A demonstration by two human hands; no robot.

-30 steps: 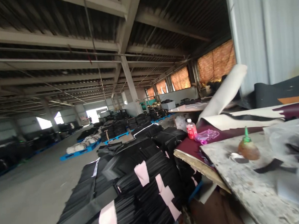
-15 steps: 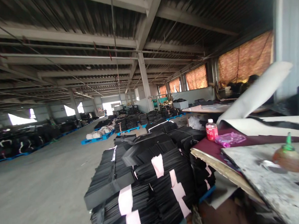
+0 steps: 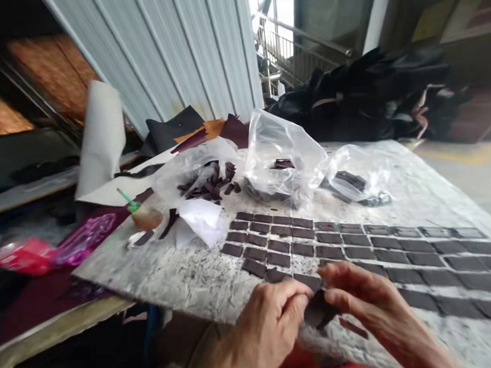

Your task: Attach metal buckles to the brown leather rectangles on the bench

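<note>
Left hand pinches a dark piece between thumb and fingers, at the near edge of the tabletop. Right hand curves in from the other side, thumb beside the piece — whether it grips, I can't tell. Just beyond, rows of dark strips lie flat, running off to the right. Farther back stand clear bags; to the left, white paper and a green-nozzled bottle.
</note>
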